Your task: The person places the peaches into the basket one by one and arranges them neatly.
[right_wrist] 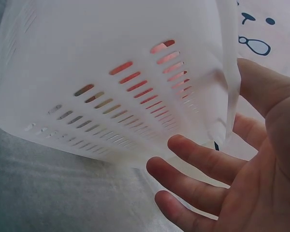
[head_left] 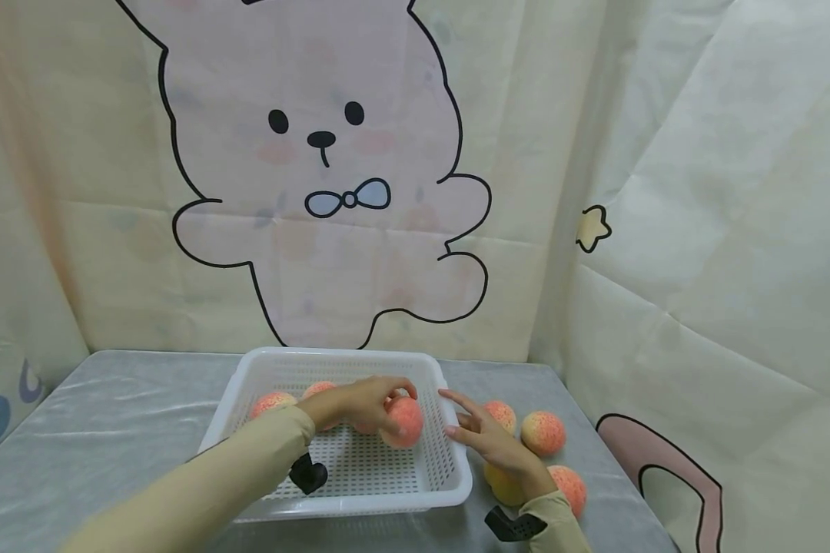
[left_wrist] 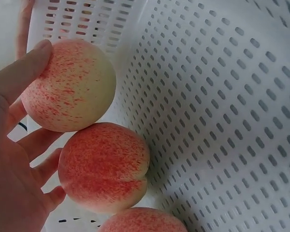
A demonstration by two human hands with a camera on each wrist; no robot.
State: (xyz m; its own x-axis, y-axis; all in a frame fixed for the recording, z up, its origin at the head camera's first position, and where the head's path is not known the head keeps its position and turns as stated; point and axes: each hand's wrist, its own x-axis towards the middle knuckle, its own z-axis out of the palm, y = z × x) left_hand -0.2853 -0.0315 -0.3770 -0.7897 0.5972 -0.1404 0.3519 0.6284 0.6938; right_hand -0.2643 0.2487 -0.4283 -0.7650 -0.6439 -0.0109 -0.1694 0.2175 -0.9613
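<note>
Peach [head_left: 406, 422] clamped between thumb and fingers of left hand [head_left: 370, 401], inside white basket [head_left: 360, 504] near its right edge. Other peaches [head_left: 273, 402] lie left of it, toward basket's far edge. Right hand [head_left: 493, 439]: fingers spread apart, fingertips at basket's right rim. Loose peaches [head_left: 542, 433] on grey table [head_left: 97, 430], between basket and table's right edge.

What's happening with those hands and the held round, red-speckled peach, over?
Left hand gripping peach inside white rectangular plastic basket. Right hand at basket rim. Possible crowding: another peach close by.
</note>
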